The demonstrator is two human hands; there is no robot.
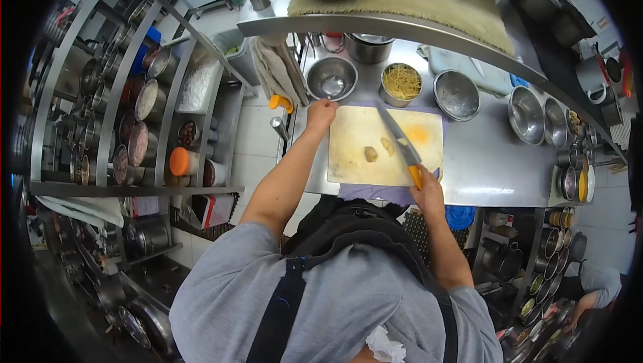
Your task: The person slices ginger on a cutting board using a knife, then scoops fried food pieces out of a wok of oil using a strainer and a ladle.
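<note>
My right hand (429, 189) grips a kitchen knife (395, 128) by its orange handle. The broad blade points away from me over the right half of a pale cutting board (348, 169), with a pale bit stuck to it. On the board, left of the blade, lie a small brown-skinned chunk (370, 154) and a pale slice (387, 146); their kind is unclear. My left hand (323, 114) is closed at the board's far left corner, just below a steel bowl (332, 79); whatever its fingers hold is hidden.
Beyond the board stand a steel pot of yellow strips (402, 83) and another steel bowl (457, 95). A purple cloth (375, 193) lies under the board. Overhead runs a metal shelf (402, 23). Racks of containers (147, 102) stand left. Another person (599, 286) works at lower right.
</note>
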